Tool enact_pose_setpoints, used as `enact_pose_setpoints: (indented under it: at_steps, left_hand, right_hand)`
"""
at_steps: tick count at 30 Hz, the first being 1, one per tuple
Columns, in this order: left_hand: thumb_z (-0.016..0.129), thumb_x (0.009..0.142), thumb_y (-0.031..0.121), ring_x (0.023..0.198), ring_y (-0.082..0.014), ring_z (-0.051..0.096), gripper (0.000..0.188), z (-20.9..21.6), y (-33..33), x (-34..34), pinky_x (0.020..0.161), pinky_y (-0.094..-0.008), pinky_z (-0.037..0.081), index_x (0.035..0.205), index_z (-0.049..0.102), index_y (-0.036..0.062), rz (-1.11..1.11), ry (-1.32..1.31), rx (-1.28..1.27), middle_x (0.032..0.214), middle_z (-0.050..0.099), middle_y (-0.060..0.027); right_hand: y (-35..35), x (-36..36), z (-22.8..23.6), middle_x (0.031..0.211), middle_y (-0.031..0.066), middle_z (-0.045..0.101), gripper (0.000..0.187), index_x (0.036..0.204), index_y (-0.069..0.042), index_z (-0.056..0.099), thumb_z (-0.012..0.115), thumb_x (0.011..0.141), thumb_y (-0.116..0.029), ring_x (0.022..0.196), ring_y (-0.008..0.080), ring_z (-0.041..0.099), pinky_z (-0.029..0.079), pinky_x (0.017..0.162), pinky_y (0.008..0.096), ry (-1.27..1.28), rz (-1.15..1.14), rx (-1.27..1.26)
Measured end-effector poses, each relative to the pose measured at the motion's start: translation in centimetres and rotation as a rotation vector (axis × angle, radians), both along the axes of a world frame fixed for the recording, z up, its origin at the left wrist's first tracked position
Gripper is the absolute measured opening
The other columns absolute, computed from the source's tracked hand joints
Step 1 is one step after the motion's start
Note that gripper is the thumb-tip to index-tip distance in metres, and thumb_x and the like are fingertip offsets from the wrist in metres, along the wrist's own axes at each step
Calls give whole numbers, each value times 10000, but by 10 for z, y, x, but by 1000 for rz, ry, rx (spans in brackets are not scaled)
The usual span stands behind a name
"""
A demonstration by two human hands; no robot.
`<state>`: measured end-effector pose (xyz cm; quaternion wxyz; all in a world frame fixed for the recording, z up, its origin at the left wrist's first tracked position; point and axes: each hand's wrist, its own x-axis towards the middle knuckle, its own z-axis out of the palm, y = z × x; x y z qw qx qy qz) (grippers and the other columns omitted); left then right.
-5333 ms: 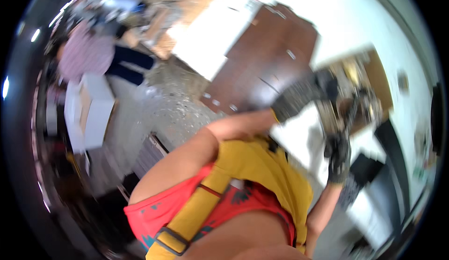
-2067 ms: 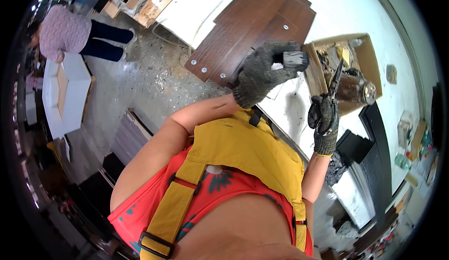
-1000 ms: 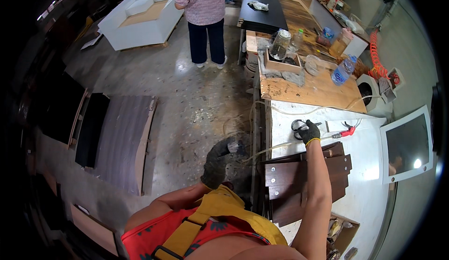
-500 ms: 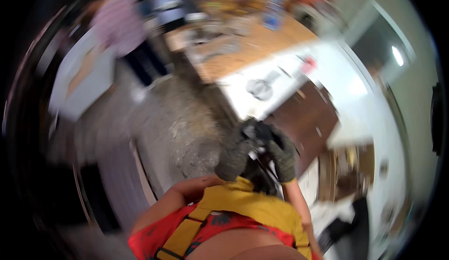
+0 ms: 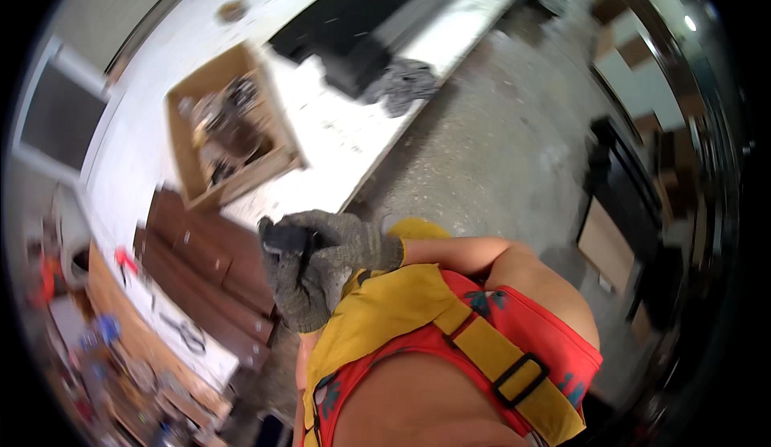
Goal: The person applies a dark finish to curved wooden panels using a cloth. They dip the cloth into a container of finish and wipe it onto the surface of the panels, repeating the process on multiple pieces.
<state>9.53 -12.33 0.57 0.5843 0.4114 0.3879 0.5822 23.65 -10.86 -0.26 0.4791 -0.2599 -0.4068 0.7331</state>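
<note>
Both of my hands wear grey knit gloves and are close together in front of my body, beside the near edge of the white table. My right hand (image 5: 349, 238) reaches across from the right with its fingers curled. Lower down, my left hand (image 5: 301, 298) comes up with its fingers bent in towards the right one. Between them shows a small black object (image 5: 287, 240), partly covered by the fingers; its kind is too blurred to make out. Just beyond the hands lie stacked dark brown panels (image 5: 205, 250).
The white table (image 5: 313, 126) bears a wooden box (image 5: 277, 126) full of small parts, a black panel (image 5: 345, 9) and a crumpled grey cloth (image 5: 405, 85). Scissors (image 5: 191, 337) lie at lower left. Concrete floor (image 5: 466, 158) extends right, with boards (image 5: 608, 246) leaning there.
My view has swung round to the right: the box and brown panels now appear on the left, and the person in pink has left the view. My hands remain together.
</note>
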Motion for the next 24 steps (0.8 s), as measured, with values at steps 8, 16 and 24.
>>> enact_pose_setpoints:
  at_steps: [8, 16, 24]
  left_hand:
    - [492, 979, 165, 1218, -221, 476, 474, 1, 20, 169, 1065, -354, 385, 1402, 385, -20, -452, -176, -161, 1307, 500, -113]
    - [492, 977, 179, 1233, -222, 463, 476, -13, 15, 410, 1058, -340, 393, 1392, 388, -31, -1136, -143, -323, 1326, 483, -120]
    - [502, 968, 202, 1246, -212, 448, 480, -11, -8, 543, 1040, -305, 406, 1363, 403, -53, -1581, -170, -397, 1345, 460, -129]
  right_hand:
    - [-27, 164, -28, 1335, 84, 530, 660, 1416, -78, 429, 730, 834, -154, 1228, 197, 498, 446, 994, 365, -231, -490, 144]
    - [-118, 401, -54, 1315, 83, 555, 655, 1403, -84, 451, 752, 828, -170, 1176, 188, 537, 456, 988, 345, -567, -1133, 77]
    - [-157, 467, -81, 1359, 69, 528, 565, 1401, -92, 471, 684, 891, -212, 1243, 175, 493, 409, 1030, 357, -310, -1451, -34]
